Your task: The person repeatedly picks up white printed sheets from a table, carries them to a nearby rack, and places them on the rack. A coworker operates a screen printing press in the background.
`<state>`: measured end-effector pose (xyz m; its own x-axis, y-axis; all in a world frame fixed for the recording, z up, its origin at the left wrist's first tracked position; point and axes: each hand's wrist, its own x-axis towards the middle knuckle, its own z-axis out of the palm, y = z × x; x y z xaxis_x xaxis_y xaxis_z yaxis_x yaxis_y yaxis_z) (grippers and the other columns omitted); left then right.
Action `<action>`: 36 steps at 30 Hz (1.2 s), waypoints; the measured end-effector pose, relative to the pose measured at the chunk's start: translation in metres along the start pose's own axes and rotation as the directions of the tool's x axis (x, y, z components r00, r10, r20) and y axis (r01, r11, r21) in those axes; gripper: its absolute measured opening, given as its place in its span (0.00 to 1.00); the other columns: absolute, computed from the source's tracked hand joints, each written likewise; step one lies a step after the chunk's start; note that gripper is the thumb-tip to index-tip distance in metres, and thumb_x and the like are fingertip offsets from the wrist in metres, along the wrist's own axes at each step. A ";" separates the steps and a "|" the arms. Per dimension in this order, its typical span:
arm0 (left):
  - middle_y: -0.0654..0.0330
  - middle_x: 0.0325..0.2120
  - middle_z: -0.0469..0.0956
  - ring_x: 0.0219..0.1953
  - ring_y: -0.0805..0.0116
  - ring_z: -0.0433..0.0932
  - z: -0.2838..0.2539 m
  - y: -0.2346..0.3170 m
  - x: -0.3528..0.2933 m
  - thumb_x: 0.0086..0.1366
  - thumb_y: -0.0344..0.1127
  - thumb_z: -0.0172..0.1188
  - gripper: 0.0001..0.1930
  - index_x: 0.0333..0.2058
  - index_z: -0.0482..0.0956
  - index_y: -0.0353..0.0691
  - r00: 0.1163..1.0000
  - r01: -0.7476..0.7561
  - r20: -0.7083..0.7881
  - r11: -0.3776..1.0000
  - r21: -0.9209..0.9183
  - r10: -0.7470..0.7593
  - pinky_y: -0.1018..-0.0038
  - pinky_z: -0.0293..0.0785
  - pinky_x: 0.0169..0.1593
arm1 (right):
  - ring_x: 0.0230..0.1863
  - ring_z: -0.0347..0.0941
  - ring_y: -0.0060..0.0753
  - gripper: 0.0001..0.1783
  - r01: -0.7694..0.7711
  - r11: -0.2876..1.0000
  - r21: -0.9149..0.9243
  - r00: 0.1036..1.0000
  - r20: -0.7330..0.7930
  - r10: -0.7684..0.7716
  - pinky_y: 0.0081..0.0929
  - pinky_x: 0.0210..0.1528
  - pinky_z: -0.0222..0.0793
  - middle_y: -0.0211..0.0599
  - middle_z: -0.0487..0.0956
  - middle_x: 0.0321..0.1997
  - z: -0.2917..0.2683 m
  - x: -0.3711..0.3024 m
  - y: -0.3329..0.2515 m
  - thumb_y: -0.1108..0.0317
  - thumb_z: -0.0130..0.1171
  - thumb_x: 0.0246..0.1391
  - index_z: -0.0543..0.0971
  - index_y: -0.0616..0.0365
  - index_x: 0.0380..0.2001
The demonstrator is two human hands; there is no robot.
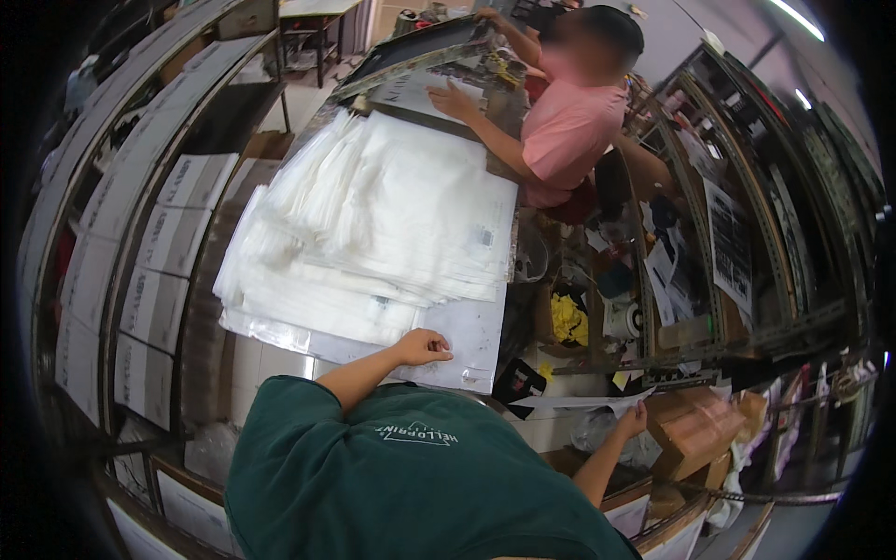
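My left hand (425,347) rests at the near edge of a table, its fingers curled together and nothing visible in them. Just beyond it lies a large stack of thin white sheets (411,196), loose and fanned out along its left side, on a pale grey tabletop (476,336). Out to the right, my right hand (633,421) pinches the end of a thin white sheet (579,402), seen almost edge-on.
Across the table a person in a pink shirt (574,135) works at a hinged frame (411,51), one hand on its rim. Racks with white-faced panels (159,308) stand on the left. Cluttered shelving (747,233) fills the right, and a brown cardboard box (695,429) sits beside my right hand.
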<state>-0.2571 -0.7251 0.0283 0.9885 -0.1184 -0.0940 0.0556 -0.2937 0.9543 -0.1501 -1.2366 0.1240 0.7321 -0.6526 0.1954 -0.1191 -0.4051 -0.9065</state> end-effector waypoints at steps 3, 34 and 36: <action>0.58 0.22 0.76 0.25 0.69 0.75 0.000 0.002 -0.001 0.47 0.52 0.64 0.22 0.31 0.78 0.37 1.000 0.007 -0.016 0.999 0.053 -0.006 0.76 0.71 0.31 | 0.46 0.69 0.38 0.18 -0.023 0.998 0.057 0.999 0.044 0.021 0.27 0.47 0.64 0.47 0.73 0.46 0.016 0.009 -0.014 0.81 0.45 0.46 0.74 0.66 0.43; 0.49 0.52 0.58 0.42 0.69 0.70 -0.148 0.044 0.169 0.47 0.60 0.62 0.53 0.59 0.42 0.34 0.833 -0.388 -0.405 0.122 -0.913 -0.378 0.86 0.71 0.37 | 0.44 0.70 0.32 0.22 0.002 0.994 0.113 0.996 0.087 -0.012 0.24 0.46 0.64 0.45 0.73 0.45 -0.062 -0.037 -0.053 0.83 0.42 0.43 0.70 0.69 0.45; 0.51 0.42 0.68 0.34 0.72 0.72 -0.146 0.044 0.184 0.48 0.58 0.62 0.46 0.55 0.54 0.30 0.769 -0.458 -0.459 0.118 -0.881 -0.445 0.86 0.71 0.32 | 0.44 0.70 0.33 0.22 0.048 0.992 0.113 0.997 0.054 -0.055 0.24 0.47 0.64 0.45 0.73 0.45 -0.076 -0.040 -0.051 0.84 0.42 0.43 0.71 0.69 0.45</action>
<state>-0.0521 -0.6211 0.0944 0.7996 0.4756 -0.3667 -0.3228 0.8553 0.4054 -0.2247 -1.2386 0.1911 0.7729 -0.5936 0.2243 -0.0067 -0.3610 -0.9325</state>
